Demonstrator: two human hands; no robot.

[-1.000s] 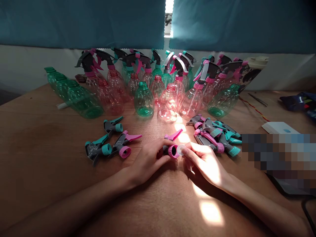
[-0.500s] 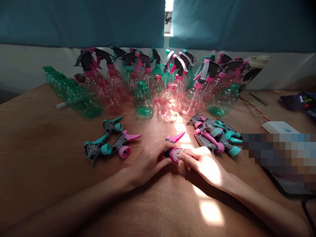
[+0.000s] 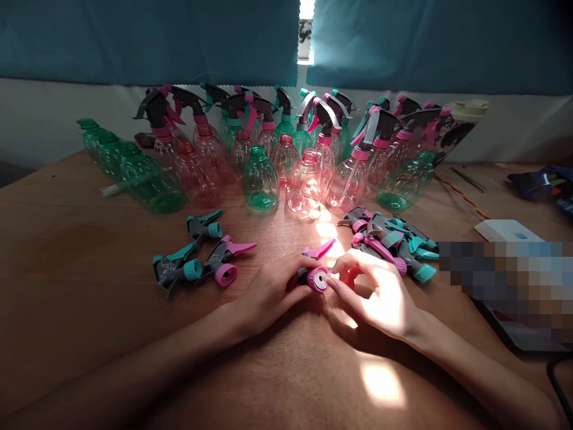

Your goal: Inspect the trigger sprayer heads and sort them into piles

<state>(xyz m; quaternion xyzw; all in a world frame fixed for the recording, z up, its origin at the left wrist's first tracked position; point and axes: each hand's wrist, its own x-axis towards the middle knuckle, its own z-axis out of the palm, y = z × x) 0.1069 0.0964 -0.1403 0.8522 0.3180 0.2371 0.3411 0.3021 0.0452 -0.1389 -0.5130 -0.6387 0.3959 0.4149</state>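
Spray head: trigger sprayer with a gray body, pink collar and pink trigger pointing away, lying on its side near the front edge of the wooden worktop, around the middle. A white washer sits in the collar's mouth, dark hole in its center.

Handling: my guess is light, stiff plastic, not fragile. The washer looks tiny and easy to drop, so the gray body seems the best place to hold.

Left hand: narrow grip, fingers wrapped over the gray body from the left, holding the head.

Right hand: arched and fairly open, one fingertip at the collar's edge. Can't tell if it's really pinching anything.

Nearby: loose sprayers with teal or pink collars, a pile just right of the hands and a small group to the left.

Back of the worktop: a crowd of green and pink bottles, bare ones like the clear pink bottle up front, capped ones behind.

Right edge: white box, red wire, blue packet.

Behind: teal curtain.
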